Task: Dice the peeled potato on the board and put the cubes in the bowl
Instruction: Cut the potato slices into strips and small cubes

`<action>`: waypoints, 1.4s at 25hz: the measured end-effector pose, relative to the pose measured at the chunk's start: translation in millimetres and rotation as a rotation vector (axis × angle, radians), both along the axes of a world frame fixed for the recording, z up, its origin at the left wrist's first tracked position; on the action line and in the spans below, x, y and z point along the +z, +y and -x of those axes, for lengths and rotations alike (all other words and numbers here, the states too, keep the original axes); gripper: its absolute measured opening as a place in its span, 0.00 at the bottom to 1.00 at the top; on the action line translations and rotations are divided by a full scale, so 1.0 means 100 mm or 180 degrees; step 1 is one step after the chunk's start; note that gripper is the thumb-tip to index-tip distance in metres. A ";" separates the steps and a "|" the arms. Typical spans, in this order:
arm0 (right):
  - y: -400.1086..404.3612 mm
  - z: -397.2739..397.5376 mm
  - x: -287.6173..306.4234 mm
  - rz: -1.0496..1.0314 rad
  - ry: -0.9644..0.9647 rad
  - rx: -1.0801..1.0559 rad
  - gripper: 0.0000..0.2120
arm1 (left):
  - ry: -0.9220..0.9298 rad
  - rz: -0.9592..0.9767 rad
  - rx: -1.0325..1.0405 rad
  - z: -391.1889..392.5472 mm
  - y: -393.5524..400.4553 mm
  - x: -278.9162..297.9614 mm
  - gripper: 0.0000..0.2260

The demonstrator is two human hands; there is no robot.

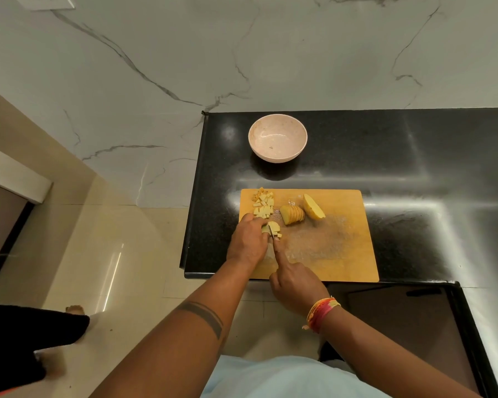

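Observation:
On the wooden cutting board (337, 248) my left hand (249, 239) holds a small stack of potato slices (273, 226) at the board's left side. My right hand (295, 282) grips a knife (271, 231), index finger stretched along its back, with the blade in that stack. A few cut cubes (279, 235) lie beside the blade. A pile of diced cubes (262, 206) sits at the board's far left corner. A sliced potato piece (292, 214) and an uncut half (314, 207) lie mid-board. The pale pink bowl (277, 138) stands behind the board with no cubes in it.
The board lies on a black granite counter (414, 168) near its left edge and front edge. A marble wall (242, 53) rises behind. Beige floor tiles lie to the left, where another person's foot (75, 310) and dark clothing show.

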State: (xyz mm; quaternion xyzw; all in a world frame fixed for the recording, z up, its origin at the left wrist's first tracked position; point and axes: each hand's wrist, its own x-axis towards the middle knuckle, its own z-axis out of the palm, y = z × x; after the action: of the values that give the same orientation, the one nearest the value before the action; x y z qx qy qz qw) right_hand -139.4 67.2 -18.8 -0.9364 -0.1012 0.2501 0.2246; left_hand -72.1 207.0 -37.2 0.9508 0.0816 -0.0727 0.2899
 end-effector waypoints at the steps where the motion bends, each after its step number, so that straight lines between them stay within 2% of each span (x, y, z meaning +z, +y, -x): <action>1: -0.02 0.03 0.01 0.0001 0.0000 0.0015 0.36 | -0.0010 -0.0012 0.0007 0.00 0.00 0.00 0.17; 10: -0.15 0.29 0.03 -0.0116 -0.0016 0.0026 0.36 | 0.0036 0.0044 0.0031 0.00 0.00 0.00 0.17; 16: -0.07 0.09 0.00 -0.0299 -0.0094 -0.0049 0.36 | 0.0042 0.0178 0.0010 0.03 0.09 -0.08 0.15; 27: 0.10 -0.13 -0.06 -0.0132 -0.0063 0.0006 0.34 | 0.0067 -0.0051 0.0170 0.03 0.04 -0.03 0.10; 35: -0.04 0.07 -0.07 -0.0078 -0.0022 0.0108 0.35 | 0.0069 -0.0042 0.0208 0.04 0.02 -0.02 0.11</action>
State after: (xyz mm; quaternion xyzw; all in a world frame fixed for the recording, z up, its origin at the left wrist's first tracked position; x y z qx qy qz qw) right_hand -146.1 63.0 -25.9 -0.9325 -0.1209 0.2494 0.2314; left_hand -76.0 209.0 -39.5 0.9487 0.1161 -0.0729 0.2850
